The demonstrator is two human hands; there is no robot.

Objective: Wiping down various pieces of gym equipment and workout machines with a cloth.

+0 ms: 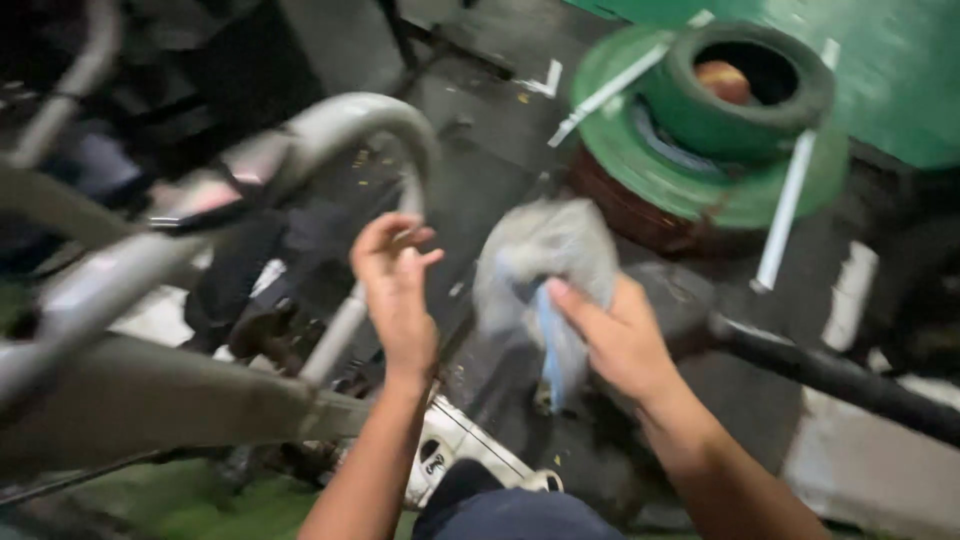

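Note:
My right hand grips a crumpled grey cloth with a light blue strip hanging from it, held in the air above the dark floor. My left hand is raised beside it, fingers curled and slightly apart, holding nothing, just in front of a curved grey metal tube. The picture is blurred by motion.
A grey metal frame of tubes fills the left side. A green painted tyre on a green disc stands at the upper right, white rods across it. A black bar runs along the right. My white shoe is below.

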